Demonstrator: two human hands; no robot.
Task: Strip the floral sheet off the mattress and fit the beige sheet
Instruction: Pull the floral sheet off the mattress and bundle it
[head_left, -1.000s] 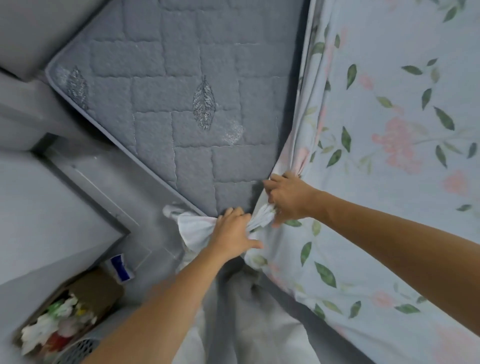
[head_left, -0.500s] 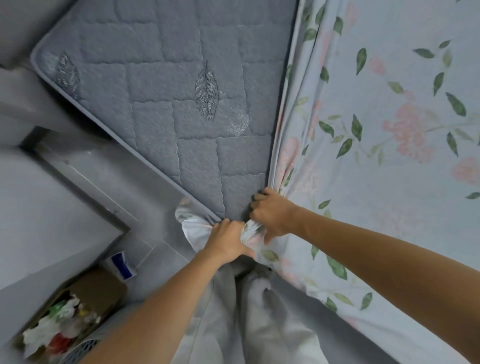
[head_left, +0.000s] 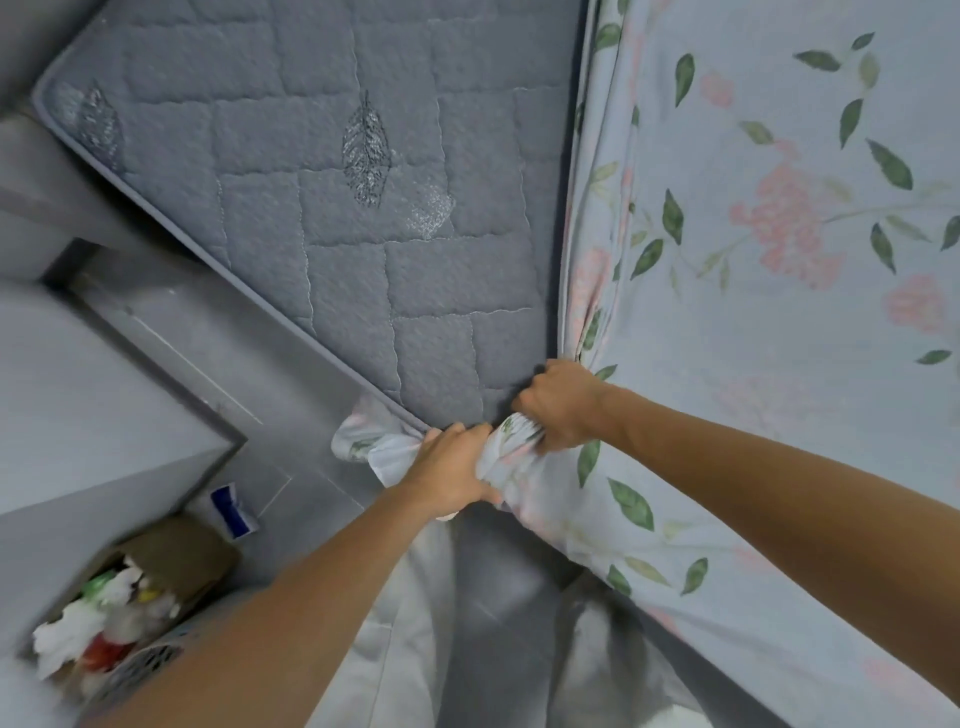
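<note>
Beside grey floor tiles (head_left: 249, 364), quilted mattress (head_left: 363, 208) half bare, fingers (head_left: 524, 402) bunching floral sheet (head_left: 753, 338).

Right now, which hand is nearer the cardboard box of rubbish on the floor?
Left. The left hand grips the floral sheet at the mattress edge, on the cardboard box's side; the right hand grips it farther away.

The two hands sit closer together now: the right hand (head_left: 563, 402) has slid down from the bunched fold to the bed's near edge, gripping the pale blue floral cotton sheet (head_left: 769, 322) just beside the left hand (head_left: 452, 465), twisting the cloth between them tighter
</note>
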